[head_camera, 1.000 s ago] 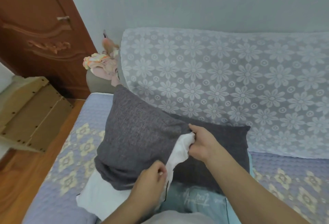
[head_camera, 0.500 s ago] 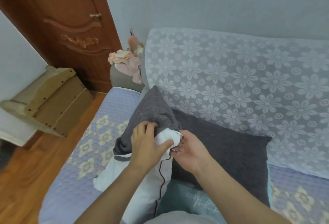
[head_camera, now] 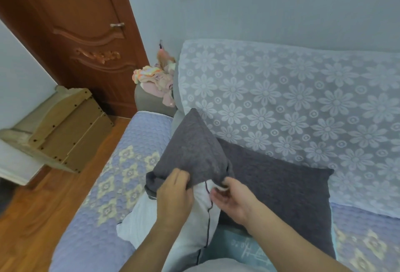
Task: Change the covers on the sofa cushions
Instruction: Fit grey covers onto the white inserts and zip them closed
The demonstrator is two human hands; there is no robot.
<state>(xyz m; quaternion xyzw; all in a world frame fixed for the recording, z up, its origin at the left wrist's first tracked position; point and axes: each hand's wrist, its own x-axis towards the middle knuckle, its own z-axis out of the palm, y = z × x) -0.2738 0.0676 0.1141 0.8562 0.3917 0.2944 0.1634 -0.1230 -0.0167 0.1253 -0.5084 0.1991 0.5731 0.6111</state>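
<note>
A dark grey cushion cover [head_camera: 192, 152] is bunched over the top of a white cushion insert [head_camera: 190, 224] with dark piping, standing on the sofa seat in front of me. My left hand [head_camera: 174, 194] grips the lower edge of the grey cover. My right hand [head_camera: 232, 196] pinches the white insert's corner just under the cover's rim. Behind them a second dark grey cushion [head_camera: 281, 189] leans against the sofa back. A light blue printed cover [head_camera: 244, 248] lies under my right forearm.
The sofa back wears a white floral lace throw [head_camera: 292, 103]; the seat has a lilac quilted cover [head_camera: 121, 185]. Pink clothes [head_camera: 155, 81] sit on the armrest. A wooden door [head_camera: 82, 40] and a pale wooden box [head_camera: 62, 131] stand left, over wooden floor [head_camera: 32, 217].
The grey cover has been pulled up off the white insert, which now shows much more. My left hand rose to the cover's edge; my right hand dropped to the insert's corner.
</note>
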